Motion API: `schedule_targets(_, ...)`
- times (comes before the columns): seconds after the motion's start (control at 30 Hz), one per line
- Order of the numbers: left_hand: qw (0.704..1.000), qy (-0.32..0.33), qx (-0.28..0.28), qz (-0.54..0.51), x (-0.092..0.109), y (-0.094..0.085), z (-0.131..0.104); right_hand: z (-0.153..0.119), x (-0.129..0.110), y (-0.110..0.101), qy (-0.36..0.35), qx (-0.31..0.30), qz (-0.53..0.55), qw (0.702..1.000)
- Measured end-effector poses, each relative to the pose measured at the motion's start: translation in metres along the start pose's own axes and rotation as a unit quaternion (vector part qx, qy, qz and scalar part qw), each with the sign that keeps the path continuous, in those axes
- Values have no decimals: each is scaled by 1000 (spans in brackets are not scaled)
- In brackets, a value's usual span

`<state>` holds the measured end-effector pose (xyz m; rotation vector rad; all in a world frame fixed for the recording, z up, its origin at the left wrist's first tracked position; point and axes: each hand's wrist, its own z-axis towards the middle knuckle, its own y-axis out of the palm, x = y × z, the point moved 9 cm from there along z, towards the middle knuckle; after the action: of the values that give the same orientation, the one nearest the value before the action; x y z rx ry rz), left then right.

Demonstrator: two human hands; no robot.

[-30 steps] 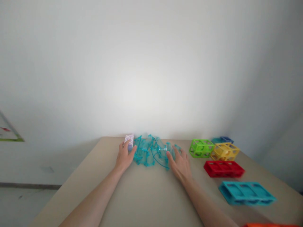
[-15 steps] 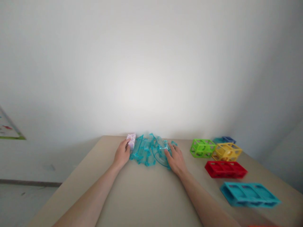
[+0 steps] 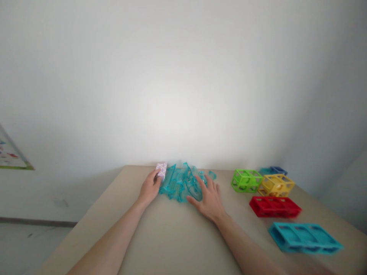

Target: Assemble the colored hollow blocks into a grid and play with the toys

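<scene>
A heap of translucent teal plastic pieces (image 3: 177, 182) lies on the table (image 3: 177, 236) near the wall. At its left end, my left hand (image 3: 150, 186) is closed around a small box (image 3: 161, 170) with a pink-and-white triangle pattern. Something dark shows between the fingers there, too small to make out. Over the right part of the heap is my right hand (image 3: 209, 196), thumb and fingers spread, holding nothing. Its fingertips are at the teal pieces; whether they touch cannot be told. One small teal piece (image 3: 212, 175) lies apart, beyond those fingers.
On the right stand a green open-frame block (image 3: 246, 180), a yellow one (image 3: 275, 185), a red one (image 3: 275, 206) and a blue one (image 3: 305, 237). Behind the yellow block is a dark blue piece (image 3: 278, 170). A wall (image 3: 177, 95) borders the table's back.
My right hand has drawn back slightly towards me, and its thumb and fingers have spread apart. My left hand stays closed on the patterned box. The view has shifted slightly.
</scene>
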<state>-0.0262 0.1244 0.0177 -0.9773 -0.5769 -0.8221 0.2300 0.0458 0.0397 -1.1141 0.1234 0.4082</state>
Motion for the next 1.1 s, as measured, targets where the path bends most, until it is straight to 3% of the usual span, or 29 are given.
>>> schedule_targets(0.5, 997, 26, -79, -3, 7, 14, -4, 10, 22, 5, 5, -16, 0, 1000)
schedule_targets(1.1, 994, 8, -99, -44, 17, 10, -7, 12, 27, -2, 7, 22, 6, 1000)
